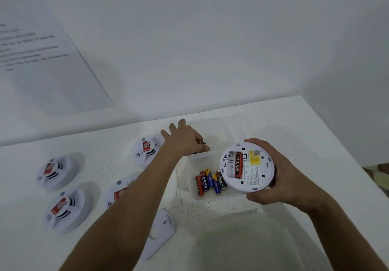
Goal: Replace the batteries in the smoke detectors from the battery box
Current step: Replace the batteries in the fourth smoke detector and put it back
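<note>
Blurred tub [248, 243], left hand [185, 140] hiding battery [202, 142]

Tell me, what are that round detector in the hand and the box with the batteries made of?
The smoke detector looks like matte white molded plastic: smooth shell, small molded slots. The battery box seems to be clear, slightly frosted plastic; the white table shows through its walls.

— Could anything be read?
— "EVEREADY" stood on a black battery [221, 180] in the clear box [190, 183]. The red battery [238, 165] in the round detector [247, 167] carried white Chinese characters.
— And the sheet on the wall [42, 56]?
— Its printed lines were too blurred to read, as was the detector's white label [253, 175].
</note>
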`<move>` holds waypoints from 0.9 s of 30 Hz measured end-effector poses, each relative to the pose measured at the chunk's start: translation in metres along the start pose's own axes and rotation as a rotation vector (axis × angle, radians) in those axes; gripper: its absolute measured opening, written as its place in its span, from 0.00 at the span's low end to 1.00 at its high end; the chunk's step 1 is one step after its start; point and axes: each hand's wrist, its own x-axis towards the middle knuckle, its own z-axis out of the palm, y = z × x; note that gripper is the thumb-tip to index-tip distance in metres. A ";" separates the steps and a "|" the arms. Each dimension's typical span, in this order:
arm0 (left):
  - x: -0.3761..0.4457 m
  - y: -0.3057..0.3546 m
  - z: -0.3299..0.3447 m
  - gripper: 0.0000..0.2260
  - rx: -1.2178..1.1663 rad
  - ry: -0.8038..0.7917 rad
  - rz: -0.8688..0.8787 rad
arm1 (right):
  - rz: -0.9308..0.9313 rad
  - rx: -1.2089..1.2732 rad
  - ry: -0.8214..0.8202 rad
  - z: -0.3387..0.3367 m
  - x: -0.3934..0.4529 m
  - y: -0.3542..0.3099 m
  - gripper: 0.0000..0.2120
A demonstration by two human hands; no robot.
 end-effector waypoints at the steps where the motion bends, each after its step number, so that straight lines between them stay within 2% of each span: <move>1: 0.000 0.000 0.001 0.20 -0.023 0.003 0.000 | 0.001 0.005 -0.002 0.001 0.000 0.000 0.44; 4: -0.001 0.000 0.001 0.18 -0.103 -0.003 -0.016 | 0.005 0.005 -0.010 0.003 0.000 0.001 0.45; 7: -0.002 0.001 0.004 0.16 -0.290 0.011 -0.058 | 0.012 0.008 -0.017 0.004 -0.001 0.002 0.45; 10: -0.001 -0.001 0.009 0.14 -0.510 0.086 -0.069 | 0.019 0.006 -0.016 0.004 -0.003 0.002 0.45; 13: -0.012 0.001 0.000 0.08 -0.586 0.216 -0.045 | 0.022 0.015 -0.009 0.002 -0.004 0.001 0.45; 17: -0.048 0.008 -0.021 0.07 -0.626 0.466 0.077 | 0.013 0.033 0.004 0.003 -0.003 -0.002 0.45; 20: -0.094 0.018 -0.032 0.06 -0.796 0.426 0.222 | -0.003 0.036 0.004 0.007 0.001 -0.005 0.45; 23: -0.134 0.021 -0.026 0.12 -0.869 0.403 0.306 | -0.022 0.037 -0.004 0.013 0.005 -0.009 0.45; 25: -0.149 0.016 -0.012 0.13 -0.836 0.476 0.360 | -0.039 0.047 -0.004 0.019 0.007 -0.013 0.45; 27: -0.158 0.009 0.003 0.10 -0.737 0.597 0.405 | -0.059 0.049 -0.017 0.026 0.009 -0.017 0.44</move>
